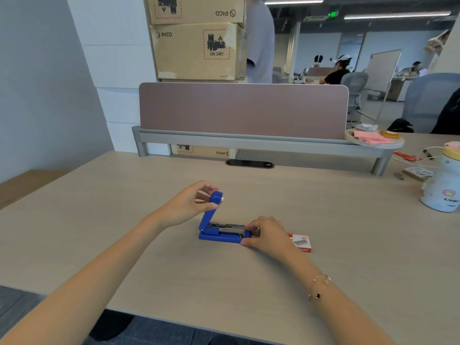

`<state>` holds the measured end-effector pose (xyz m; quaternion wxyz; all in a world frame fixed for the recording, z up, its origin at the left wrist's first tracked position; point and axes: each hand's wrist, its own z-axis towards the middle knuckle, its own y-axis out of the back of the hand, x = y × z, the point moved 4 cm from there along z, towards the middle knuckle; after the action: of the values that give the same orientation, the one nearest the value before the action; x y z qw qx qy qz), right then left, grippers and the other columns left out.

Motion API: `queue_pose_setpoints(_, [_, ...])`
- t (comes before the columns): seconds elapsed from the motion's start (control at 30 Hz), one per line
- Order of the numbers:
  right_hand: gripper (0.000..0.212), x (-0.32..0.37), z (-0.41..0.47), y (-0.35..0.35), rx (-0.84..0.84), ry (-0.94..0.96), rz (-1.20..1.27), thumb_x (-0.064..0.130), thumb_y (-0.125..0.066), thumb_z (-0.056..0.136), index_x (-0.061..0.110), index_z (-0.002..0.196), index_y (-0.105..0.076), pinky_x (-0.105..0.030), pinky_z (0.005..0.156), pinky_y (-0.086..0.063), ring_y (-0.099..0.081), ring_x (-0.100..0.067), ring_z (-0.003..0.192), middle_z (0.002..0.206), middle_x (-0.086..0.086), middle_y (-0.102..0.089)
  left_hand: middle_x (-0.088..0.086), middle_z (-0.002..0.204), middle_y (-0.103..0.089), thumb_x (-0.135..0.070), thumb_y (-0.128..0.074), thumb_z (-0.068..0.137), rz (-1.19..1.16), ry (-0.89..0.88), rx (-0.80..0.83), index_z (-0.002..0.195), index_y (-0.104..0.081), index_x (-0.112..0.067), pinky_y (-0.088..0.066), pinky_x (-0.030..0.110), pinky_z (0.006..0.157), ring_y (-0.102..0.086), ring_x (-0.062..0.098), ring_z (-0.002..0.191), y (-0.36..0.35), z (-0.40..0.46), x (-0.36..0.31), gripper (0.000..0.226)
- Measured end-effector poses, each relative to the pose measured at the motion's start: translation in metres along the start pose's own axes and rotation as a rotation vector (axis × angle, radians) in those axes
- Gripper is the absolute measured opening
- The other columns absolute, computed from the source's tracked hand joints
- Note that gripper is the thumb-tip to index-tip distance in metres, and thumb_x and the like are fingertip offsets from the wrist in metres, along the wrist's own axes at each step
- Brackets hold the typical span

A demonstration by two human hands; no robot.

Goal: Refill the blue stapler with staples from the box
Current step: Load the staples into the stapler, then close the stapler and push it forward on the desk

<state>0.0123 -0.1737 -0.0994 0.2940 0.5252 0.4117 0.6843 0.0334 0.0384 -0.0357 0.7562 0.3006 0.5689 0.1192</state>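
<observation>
On the tabletop (149, 245), near its middle, the blue stapler (221, 232) lies open. Its lid stands upright, pinched at the top by the left hand (191, 204). Closed on the stapler's front end, the right hand (267, 236) steadies it. Just beyond that hand lies the staple box (301, 242).

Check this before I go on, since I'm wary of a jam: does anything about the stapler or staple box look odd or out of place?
Nothing stands out. The blue stapler sits flat on the desk, its top swung up by the left hand, the right hand at its front end. The staple box lies beside it, no staples spilled.
</observation>
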Motion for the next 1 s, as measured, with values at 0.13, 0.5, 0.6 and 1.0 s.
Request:
queue_pose_setpoints(0.13, [0.029, 0.002, -0.003, 0.001, -0.027, 0.002, -0.012, 0.042, -0.068, 0.075, 0.029, 0.1, -0.067, -0.038, 0.085, -0.039, -0.052, -0.02, 0.092, 0.097, -0.001, -0.065, -0.007, 0.103, -0.064, -0.016, -0.072, 0.082, 0.051, -0.031, 0.056, 0.105, -0.06, -0.027, -0.052, 0.017, 0.082, -0.06, 0.005, 0.095, -0.026, 0.006, -0.006, 0.029])
queue_pose_setpoints(0.5, [0.028, 0.003, -0.007, 0.002, -0.039, -0.014, -0.023, 0.042, -0.067, 0.076, 0.026, 0.099, -0.066, -0.039, 0.087, -0.036, -0.052, -0.022, 0.096, 0.1, -0.003, -0.065, -0.008, 0.097, -0.07, -0.017, -0.08, 0.073, 0.114, -0.041, 0.113, 0.097, -0.068, -0.026, -0.05, 0.014, 0.078, -0.064, 0.002, 0.088, -0.056, 0.013, -0.001, 0.029])
queue_pose_setpoints(0.6, [0.028, 0.005, -0.008, 0.002, -0.031, -0.014, -0.045, 0.042, -0.066, 0.077, 0.023, 0.099, -0.063, -0.038, 0.087, -0.036, -0.053, -0.023, 0.097, 0.101, -0.004, -0.064, -0.011, 0.101, -0.067, -0.02, -0.081, 0.072, 0.178, -0.03, 0.149, 0.105, -0.065, -0.027, -0.048, 0.009, 0.083, -0.06, -0.004, 0.093, -0.049, 0.012, 0.004, 0.037])
queue_pose_setpoints(1.0, [0.036, 0.03, 0.003, 0.022, -0.087, 0.1, -0.048, 0.038, -0.061, 0.082, 0.024, 0.115, -0.058, -0.036, 0.093, -0.033, -0.047, -0.021, 0.106, 0.111, 0.0, -0.065, -0.004, 0.096, -0.072, -0.02, -0.075, 0.079, 0.353, 0.021, 0.291, 0.103, -0.07, -0.02, -0.053, 0.02, 0.081, -0.065, 0.008, 0.085, -0.035, 0.006, 0.013, 0.025])
